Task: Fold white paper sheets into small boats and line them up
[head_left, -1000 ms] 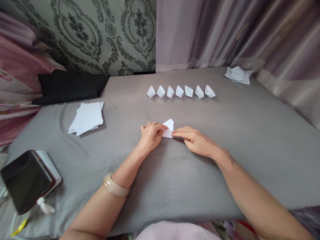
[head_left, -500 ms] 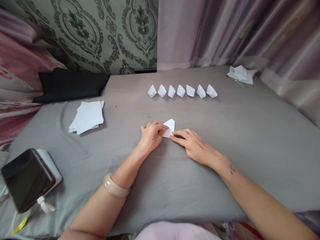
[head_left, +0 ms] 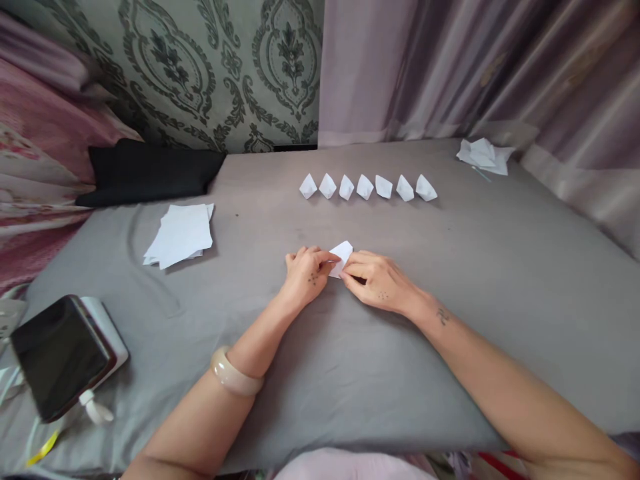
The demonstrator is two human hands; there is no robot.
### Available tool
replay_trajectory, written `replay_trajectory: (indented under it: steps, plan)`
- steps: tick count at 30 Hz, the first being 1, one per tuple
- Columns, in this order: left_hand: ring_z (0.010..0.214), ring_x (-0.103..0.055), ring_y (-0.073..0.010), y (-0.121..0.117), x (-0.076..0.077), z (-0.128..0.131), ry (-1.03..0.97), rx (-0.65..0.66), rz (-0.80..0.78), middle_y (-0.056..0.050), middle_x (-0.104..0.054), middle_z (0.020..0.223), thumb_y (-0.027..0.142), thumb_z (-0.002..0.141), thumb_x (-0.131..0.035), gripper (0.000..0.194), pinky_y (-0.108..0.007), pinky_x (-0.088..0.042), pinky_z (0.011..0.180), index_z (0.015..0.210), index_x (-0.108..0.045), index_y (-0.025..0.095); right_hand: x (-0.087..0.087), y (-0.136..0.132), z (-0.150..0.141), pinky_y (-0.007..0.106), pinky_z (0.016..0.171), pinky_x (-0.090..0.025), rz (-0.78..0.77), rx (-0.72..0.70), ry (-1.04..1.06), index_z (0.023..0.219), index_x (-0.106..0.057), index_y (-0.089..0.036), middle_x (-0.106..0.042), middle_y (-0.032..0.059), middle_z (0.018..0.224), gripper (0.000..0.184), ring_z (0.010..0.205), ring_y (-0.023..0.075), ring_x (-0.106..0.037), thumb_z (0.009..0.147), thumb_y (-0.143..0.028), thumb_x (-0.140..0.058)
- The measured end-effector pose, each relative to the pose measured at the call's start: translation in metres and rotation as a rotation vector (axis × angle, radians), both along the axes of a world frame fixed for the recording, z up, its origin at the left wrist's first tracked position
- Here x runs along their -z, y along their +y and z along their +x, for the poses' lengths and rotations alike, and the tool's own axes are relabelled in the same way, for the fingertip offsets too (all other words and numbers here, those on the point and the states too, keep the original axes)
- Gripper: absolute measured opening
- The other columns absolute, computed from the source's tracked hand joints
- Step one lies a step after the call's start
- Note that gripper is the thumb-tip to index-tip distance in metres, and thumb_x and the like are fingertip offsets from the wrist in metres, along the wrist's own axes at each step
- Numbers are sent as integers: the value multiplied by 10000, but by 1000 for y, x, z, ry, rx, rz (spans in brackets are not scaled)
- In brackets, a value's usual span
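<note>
A small folded piece of white paper lies on the grey cloth between my hands. My left hand presses on its left side, index finger over the paper and the other fingers curled. From the right, my right hand closes its thumb and fingertips on the paper's lower right edge. The hands hide parts of the paper's sides. Beyond them stands a row of several folded paper boats, side by side.
To the left lies a stack of white paper sheets, with a folded black cloth behind it. A dark-screened device with cables sits at the near left. More white papers lie at the far right by the curtain.
My right hand has moved left and its fingers have drawn together on the paper's edge. My left hand stays on the paper. The whole view has shifted slightly.
</note>
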State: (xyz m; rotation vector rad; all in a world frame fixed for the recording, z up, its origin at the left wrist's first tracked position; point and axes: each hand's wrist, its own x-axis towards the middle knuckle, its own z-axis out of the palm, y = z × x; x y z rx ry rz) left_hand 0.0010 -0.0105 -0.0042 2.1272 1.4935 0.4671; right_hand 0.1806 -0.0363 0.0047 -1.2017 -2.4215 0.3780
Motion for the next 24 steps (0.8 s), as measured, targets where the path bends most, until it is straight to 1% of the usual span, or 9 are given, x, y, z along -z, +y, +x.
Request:
replay_trajectory:
  steps: [3,4,8,10,13,16,19,24]
  plan:
    - [945,-531,-227,-1,-1,0,2,9,-11,-39,-635,882,236,896,-460,284,-415,-299,876,1027,-703,302,6,7,1,271,723,-440,-1,-2,57,960,-687,-214,-655,43,867,220,831,161,-573,935,-204,-468]
    - [944,-529,-226,-1,0,0,0,11,-10,-37,-633,881,237,897,-458,285,-413,-299,876,1028,-702,305,8,7,2,272,721,-439,2,-2,64,972,-682,-217,-653,45,874,222,835,162,-568,942,-209,-462]
    - [924,-525,-223,0,2,0,-5,-1,-3,-30,-627,860,248,897,-469,268,-406,-298,860,1003,-707,310,12,3,1,302,744,-446,30,0,31,909,-677,-203,-642,66,896,241,846,180,-548,955,-234,-443]
    - [920,-524,-224,0,2,0,-2,-4,-3,-30,-627,851,245,900,-461,272,-399,-299,842,994,-708,309,11,0,0,312,765,-449,62,-5,3,928,-673,-203,-644,71,954,248,865,183,-546,956,-200,-427]
    - [909,-523,-224,0,3,0,-9,3,7,-29,-631,849,235,904,-444,285,-386,-301,815,990,-706,309,11,-3,-1,318,788,-454,128,-29,-42,1012,-665,-203,-654,65,1057,264,906,189,-553,944,-137,-418]
    - [901,-527,-218,0,4,0,-18,0,23,-24,-641,861,227,906,-436,292,-377,-297,800,992,-701,313,13,-4,-2,324,790,-466,173,-43,-77,1077,-654,-192,-673,53,1089,281,911,195,-562,933,-113,-426]
    - [888,-532,-212,-1,5,1,-2,-7,41,-26,-649,881,221,907,-426,295,-368,-296,786,1010,-689,308,13,-4,-2,327,776,-481,180,-36,-98,1098,-654,-190,-683,46,1109,301,894,194,-567,930,-104,-421]
    - [868,-536,-210,-2,7,2,7,-34,85,-33,-666,918,219,908,-415,285,-360,-294,756,1086,-634,261,13,-6,-3,328,773,-496,160,-8,-113,1132,-646,-180,-664,16,1180,328,903,192,-561,905,-70,-436]
